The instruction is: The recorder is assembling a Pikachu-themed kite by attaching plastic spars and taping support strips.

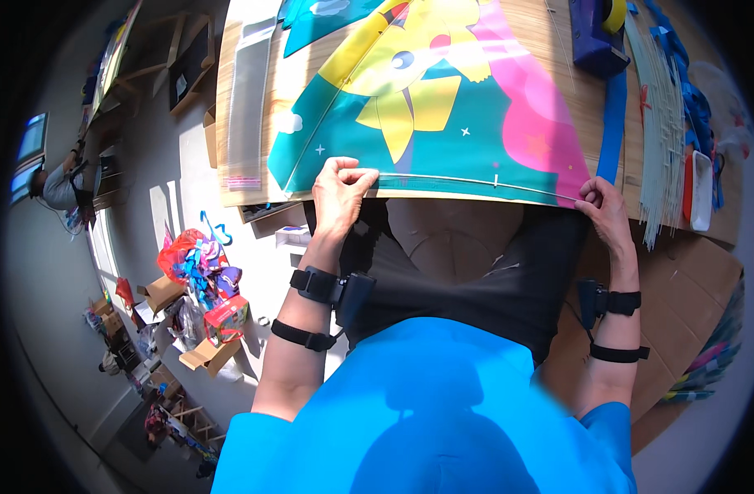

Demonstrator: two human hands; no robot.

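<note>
A printed kite sheet in teal, pink and yellow, with a cartoon figure on it, lies on the wooden table. Along its near edge runs a thin white rod. My left hand pinches thumb and forefinger together at the rod's left part, just above the sheet's edge. At the sheet's right corner, my right hand is closed on the other end of the rod; whether it also grips the fabric I cannot tell. Another thin rod slants along the sheet's left side.
A dark blue tape dispenser stands at the far right, beside a blue strip and a bundle of thin white rods. A clear plastic sleeve lies at the table's left. Coloured fabrics and boxes sit on the floor; a person is far left.
</note>
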